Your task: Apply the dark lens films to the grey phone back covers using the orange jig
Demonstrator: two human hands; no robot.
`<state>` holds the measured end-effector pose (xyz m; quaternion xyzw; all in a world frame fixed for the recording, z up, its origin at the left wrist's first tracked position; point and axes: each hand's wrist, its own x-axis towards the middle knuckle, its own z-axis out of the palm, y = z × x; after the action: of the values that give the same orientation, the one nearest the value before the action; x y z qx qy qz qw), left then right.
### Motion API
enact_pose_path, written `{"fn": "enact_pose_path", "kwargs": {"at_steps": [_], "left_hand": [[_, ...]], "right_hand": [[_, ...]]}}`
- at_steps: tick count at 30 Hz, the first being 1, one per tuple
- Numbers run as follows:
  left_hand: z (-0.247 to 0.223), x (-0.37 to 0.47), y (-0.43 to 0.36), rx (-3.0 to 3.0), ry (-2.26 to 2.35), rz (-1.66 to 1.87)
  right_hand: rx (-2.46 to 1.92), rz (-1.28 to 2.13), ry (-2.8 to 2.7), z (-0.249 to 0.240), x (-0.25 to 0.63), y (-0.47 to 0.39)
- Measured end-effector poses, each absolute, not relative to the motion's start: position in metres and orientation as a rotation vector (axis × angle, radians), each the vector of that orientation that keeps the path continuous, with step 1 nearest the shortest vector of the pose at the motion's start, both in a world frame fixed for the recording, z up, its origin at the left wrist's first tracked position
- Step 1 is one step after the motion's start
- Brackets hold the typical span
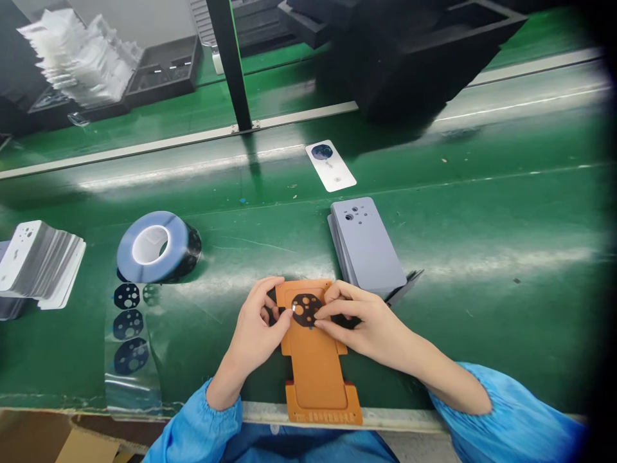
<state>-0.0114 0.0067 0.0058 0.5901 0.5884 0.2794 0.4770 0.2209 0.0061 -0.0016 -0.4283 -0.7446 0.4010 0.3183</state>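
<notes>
A black round adhesive sticker with several holes (pixel 305 310) lies over the upper part of an orange fixture (pixel 315 370). My right hand (pixel 364 321) pinches the sticker's right edge between thumb and fingertips. On the other side, my left hand (pixel 260 325) grips the fixture's upper left edge with curled fingers, its thumb tip touching the sticker's left edge. Just beyond the fixture is a stack of grey-blue phone back plates (pixel 369 244) with camera holes. A white phone-shaped card (pixel 331 166) with a dark round patch lies farther back.
To the left stands a roll of blue-edged film (pixel 153 247); its clear strip (pixel 132 386) bears several black stickers. Stacked white plates (pixel 41 263) are at far left. Black trays (pixel 409 58) and white packets (pixel 80 58) sit at the back, near a dark post (pixel 230 64).
</notes>
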Motion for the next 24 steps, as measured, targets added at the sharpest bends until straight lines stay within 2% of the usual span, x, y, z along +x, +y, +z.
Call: {"fn": "enact_pose_path", "kwargs": {"at_steps": [24], "left_hand": [[0.0043,-0.007,0.006,1.473,1.471,0.682]], "right_hand": [[-1.198,0.981,-2.107,0.0012,0.2235,0.0052]]}}
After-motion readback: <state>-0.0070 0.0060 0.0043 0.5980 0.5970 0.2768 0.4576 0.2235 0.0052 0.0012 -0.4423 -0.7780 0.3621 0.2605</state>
